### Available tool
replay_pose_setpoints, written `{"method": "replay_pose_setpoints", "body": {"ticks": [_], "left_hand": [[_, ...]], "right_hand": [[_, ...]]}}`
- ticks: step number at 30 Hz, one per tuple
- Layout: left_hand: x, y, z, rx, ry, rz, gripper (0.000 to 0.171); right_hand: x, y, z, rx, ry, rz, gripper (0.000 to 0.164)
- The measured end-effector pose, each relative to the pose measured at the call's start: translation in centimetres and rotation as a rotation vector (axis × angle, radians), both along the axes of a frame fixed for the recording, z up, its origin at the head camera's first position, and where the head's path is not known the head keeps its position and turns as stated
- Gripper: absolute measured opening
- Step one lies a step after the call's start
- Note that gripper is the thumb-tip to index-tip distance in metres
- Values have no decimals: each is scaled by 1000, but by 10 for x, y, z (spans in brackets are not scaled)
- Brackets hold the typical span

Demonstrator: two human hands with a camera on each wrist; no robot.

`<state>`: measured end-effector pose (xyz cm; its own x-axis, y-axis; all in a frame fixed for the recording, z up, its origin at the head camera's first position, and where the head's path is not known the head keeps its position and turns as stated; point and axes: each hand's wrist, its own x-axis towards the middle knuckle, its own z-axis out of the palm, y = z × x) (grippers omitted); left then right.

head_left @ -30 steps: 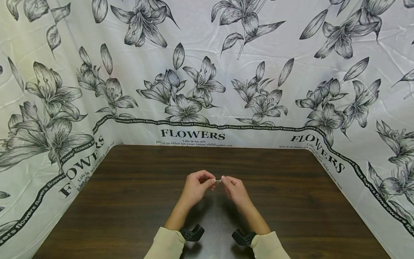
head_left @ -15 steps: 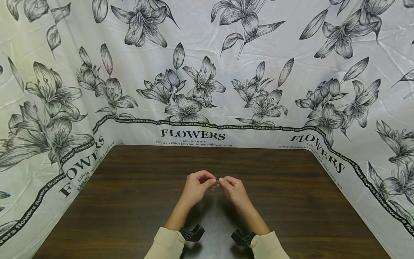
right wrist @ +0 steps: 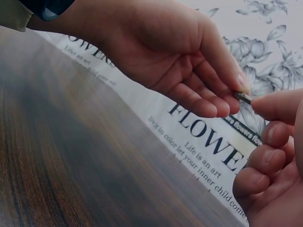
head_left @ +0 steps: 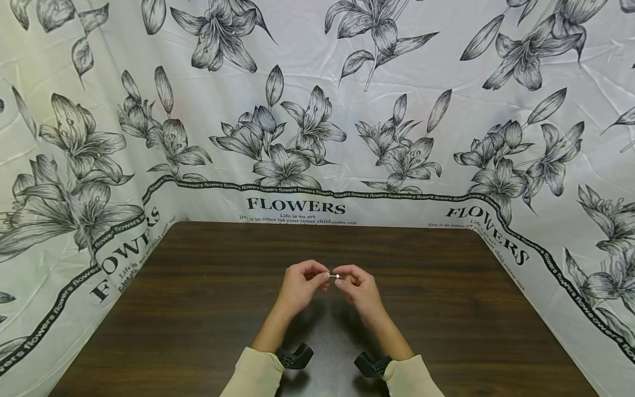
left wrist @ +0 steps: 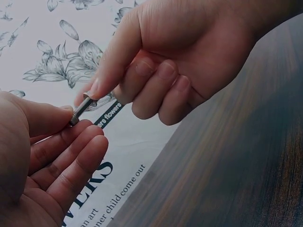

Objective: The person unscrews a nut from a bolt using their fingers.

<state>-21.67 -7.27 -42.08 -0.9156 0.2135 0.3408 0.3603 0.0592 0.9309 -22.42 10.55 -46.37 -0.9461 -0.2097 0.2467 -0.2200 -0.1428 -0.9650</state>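
A small threaded metal bolt (left wrist: 82, 109) spans the gap between the two hands, held above the table. My left hand (head_left: 297, 284) pinches one end between thumb and forefinger, the other fingers loosely bent beneath. At the opposite end sits a small yellowish nut (left wrist: 90, 96), partly covered by the right thumb. My right hand (head_left: 362, 288) has its thumb and forefinger at this nut, with the remaining fingers curled in. From the right wrist view, only a short stretch of the bolt (right wrist: 244, 97) shows between the fingertips.
A dark wood-grain table (head_left: 223, 325) lies below the hands. White cloth (head_left: 397, 66) with black lily drawings and "FLOWERS" lettering surrounds its back and sides. Each wrist wears a black camera mount (head_left: 296, 357) beside a cream sleeve (head_left: 255, 374).
The right thumb and forefinger close in over the nut half a second ago, then part slightly, baring it again. My left hand keeps nearly the same place and pinch.
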Motion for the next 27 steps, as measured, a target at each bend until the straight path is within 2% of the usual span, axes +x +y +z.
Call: {"method": "replay_pose_setpoints", "body": {"ticks": [6, 9, 15, 22, 24, 27], "left_hand": [[1, -1, 0, -10, -8, 0, 5], [1, -1, 0, -15, -9, 2, 5], [0, 0, 0, -6, -16, 4, 3], [0, 1, 0, 3, -27, 8, 3], [1, 1, 0, -1, -24, 11, 4], [2, 1, 1, -8, -19, 17, 3]], "right_hand": [[-1, -1, -5, -8, 66, -18, 16], [-2, -1, -5, 0, 78, -26, 18], [-1, 0, -2, 2, 3, -24, 26], [12, -4, 21, 123, -91, -41, 31], [12, -4, 21, 134, -118, -38, 35], [7, -3, 12, 129, -153, -29, 42]]}}
